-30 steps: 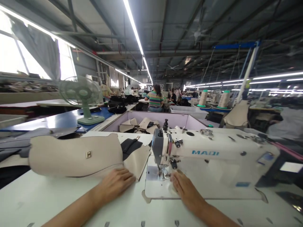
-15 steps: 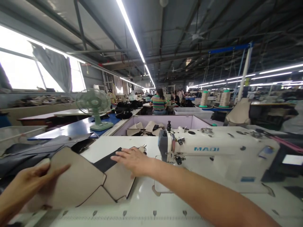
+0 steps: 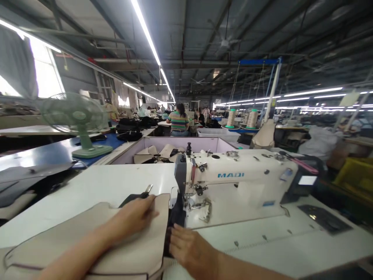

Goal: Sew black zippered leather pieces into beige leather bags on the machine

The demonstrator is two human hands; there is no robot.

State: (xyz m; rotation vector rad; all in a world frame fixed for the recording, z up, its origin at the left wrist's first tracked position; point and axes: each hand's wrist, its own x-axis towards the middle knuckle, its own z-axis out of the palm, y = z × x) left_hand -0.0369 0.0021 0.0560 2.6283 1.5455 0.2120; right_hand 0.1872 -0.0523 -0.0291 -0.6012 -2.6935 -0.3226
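Observation:
A large beige piece with dark edging (image 3: 125, 249) lies on the white machine table, its right end beside the needle area of the white sewing machine (image 3: 233, 171). My left hand (image 3: 135, 216) rests on its upper part, fingers curled, with a fold of the piece or nothing under them; which is unclear. Along the right edge runs a black strip (image 3: 175, 217), reaching up to the presser foot. My right hand (image 3: 189, 247) has its fingers closed on this strip. A small metal piece (image 3: 149, 189) shows just above my left hand.
Behind the table stands a lilac-walled bin (image 3: 204, 144) with beige pieces. A green fan (image 3: 84, 128) is on the blue table at left, dark and beige pieces (image 3: 17, 186) below it. Thread cones (image 3: 251, 118) stand behind the machine. A person in a striped top (image 3: 178, 120) sits farther back.
The view has turned right. The beige piece has moved right, up to the needle area. My left hand has moved onto its upper part; my right hand has come back toward me to the black strip.

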